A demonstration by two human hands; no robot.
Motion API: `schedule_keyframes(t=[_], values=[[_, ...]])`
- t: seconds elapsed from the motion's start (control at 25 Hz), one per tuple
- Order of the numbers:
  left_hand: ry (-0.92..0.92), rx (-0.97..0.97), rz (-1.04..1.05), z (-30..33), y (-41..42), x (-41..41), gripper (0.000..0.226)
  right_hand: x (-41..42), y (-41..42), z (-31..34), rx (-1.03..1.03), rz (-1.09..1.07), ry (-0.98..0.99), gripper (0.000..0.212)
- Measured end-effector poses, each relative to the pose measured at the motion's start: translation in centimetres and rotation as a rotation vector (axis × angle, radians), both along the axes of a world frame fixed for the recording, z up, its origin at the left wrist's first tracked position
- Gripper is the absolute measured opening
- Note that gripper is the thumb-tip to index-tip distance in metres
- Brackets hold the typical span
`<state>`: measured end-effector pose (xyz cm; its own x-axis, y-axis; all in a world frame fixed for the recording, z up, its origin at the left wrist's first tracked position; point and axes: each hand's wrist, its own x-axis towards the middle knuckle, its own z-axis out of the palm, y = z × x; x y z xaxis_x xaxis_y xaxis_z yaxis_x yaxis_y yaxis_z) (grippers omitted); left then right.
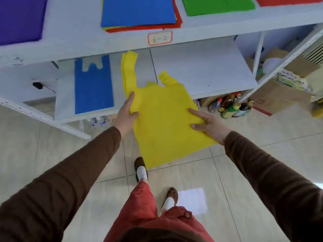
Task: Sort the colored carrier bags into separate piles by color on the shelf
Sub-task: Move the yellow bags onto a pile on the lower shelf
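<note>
**Yellow bag held flat at the lower shelf**

Both hands grasp the yellow bag: the left hand pinches its left edge, the right hand its right edge, thumbs on top. The bag hangs half over the front edge of the white lower shelf, handles pointing inward. Left of it on that shelf lies a blue bag. Above, the upper shelf carries purple, mixed blue-topped, green and red piles. Below the lower shelf, bottles stand on the beige tiled floor.

Probably a storeroom: labelled white shelving, cardboard boxes, bottles.
</note>
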<state>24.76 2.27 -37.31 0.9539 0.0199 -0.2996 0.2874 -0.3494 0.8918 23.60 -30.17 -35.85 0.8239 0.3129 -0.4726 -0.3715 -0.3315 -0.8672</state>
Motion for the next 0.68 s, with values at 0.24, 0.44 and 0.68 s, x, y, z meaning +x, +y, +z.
schedule_keyframes(t=[0.24, 0.44, 0.68], values=[[0.141, 0.029, 0.005, -5.4, 2.3, 6.2, 0.077, 4.4, 3.1, -4.1, -0.102, -0.03, -0.019, 0.064], [0.066, 0.093, 0.031, -6.7, 5.9, 16.0, 0.074, 13.7, 8.2, -6.0, -0.129, -0.069, -0.119, 0.066], [-0.037, 0.113, 0.152, -7.0, 11.3, 31.1, 0.02, 27.1, 14.1, -6.7, -0.054, -0.173, -0.333, 0.07]])
